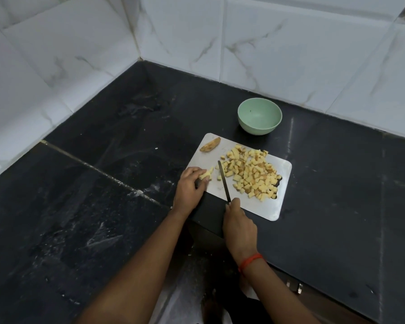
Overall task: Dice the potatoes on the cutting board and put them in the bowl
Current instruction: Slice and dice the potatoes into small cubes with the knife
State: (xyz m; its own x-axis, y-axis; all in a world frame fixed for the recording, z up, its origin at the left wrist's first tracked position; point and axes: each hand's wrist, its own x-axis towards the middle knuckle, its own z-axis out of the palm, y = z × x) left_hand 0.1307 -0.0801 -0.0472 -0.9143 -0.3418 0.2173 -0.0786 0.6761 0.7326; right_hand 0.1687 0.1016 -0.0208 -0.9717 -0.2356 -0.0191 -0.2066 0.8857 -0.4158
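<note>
Closest to the lens, two bare forearms reaching up from the bottom edge across a dark counter (91,206). At the near left corner of a pale cutting board (263,210), the left hand (189,186), fingers curled down over a small bunch of potato strips (206,175). Pins and pinches them against the board. Beyond, at the far left corner, one uncut potato wedge (210,145), brown skin showing, well apart from everything else. Just right of the strips, a slim dark knife (224,180), edge down, tip pointing away, a few loose cubes beside the blade. Below it, the right hand (238,222), wrapped fully round the handle, the handle itself hidden in the fist; a red thread (251,261) on that wrist. Further right, a wide heap of potato cubes (253,175) covering much of the board's right half and partly hiding a dark slot near its right edge.

Likely trouble: a nicked fingertip, from the blade slipping on such short strips with the holding fingers just beside the cutting line. Also cubes lost onto the counter during scraping, with the heap so near the board's edge. Also the wedge left whole, being off on its own.

Only one container: a green bowl (255,130) just beyond the board's far edge, upright, near it but seemingly not touching. Holds no potato.
</note>
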